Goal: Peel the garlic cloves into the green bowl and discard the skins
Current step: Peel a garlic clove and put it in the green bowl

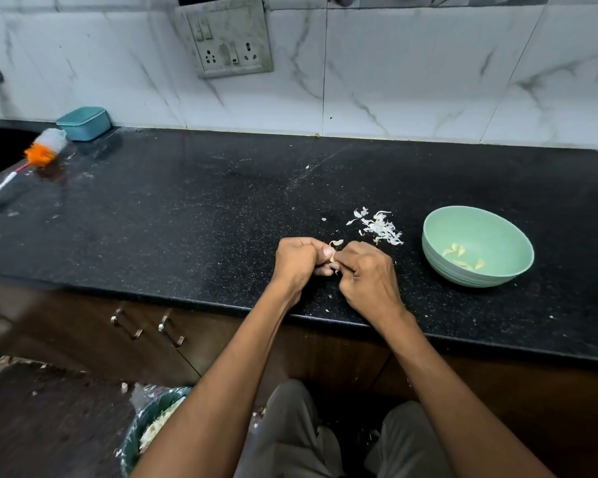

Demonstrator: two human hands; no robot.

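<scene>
My left hand [299,262] and my right hand [368,274] meet over the black counter, fingers curled, both pinching one small garlic clove [332,257] between them; most of the clove is hidden by the fingers. A curl of skin [336,242] sticks up just behind the fingertips. A pile of white garlic skins [380,227] lies on the counter just beyond my right hand. The green bowl [477,219] stands to the right, holding several peeled cloves [458,253].
The black counter's front edge [187,300] runs under my forearms. A bin with a liner [145,429] holding skins stands on the floor at lower left. A teal box [83,123] and an orange-and-white brush [45,148] lie at the far left by the sink.
</scene>
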